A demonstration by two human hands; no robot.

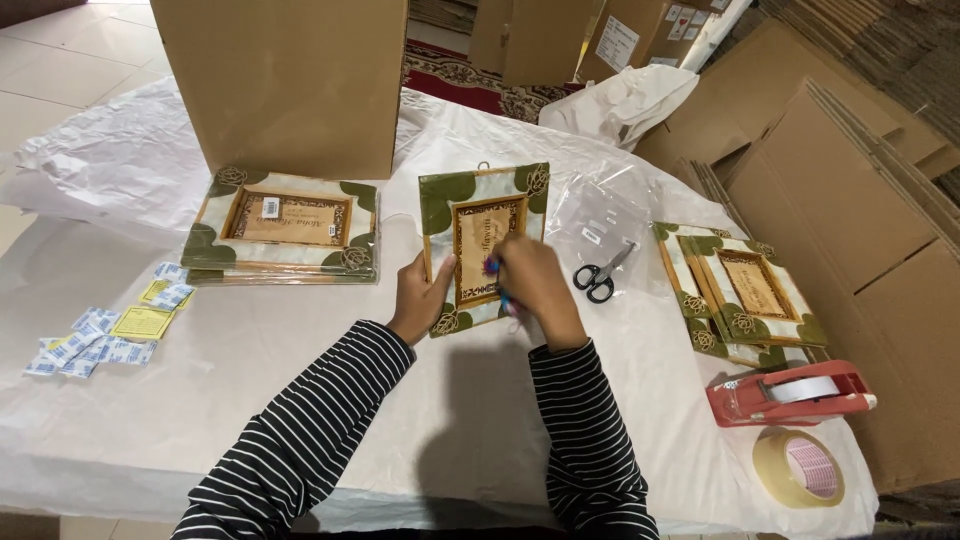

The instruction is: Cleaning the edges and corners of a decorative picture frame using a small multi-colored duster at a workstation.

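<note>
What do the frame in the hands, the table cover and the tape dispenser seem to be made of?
Frame: probably wood, with pale bamboo-like edging and a glossy green-and-cream face that looks lacquered or printed.
Table cover: thin white paper or plastic sheet, judging by its creases and wrinkles.
Tape dispenser: red moulded plastic, smooth and slightly shiny.
The left hand steadies the frame; the right hand works on its front.

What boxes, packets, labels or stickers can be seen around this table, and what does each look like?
Tall cardboard box: back of table, plain brown.
White barcode sticker: on the left stack of wrapped green-and-cream plaques.
Small packets: left edge, white-blue sachets beside yellow squares.
Clear plastic bags: behind the scissors, with a small white label.
Box with white label: background, brown.
Flat cardboard: stacked at right, brown.
</note>
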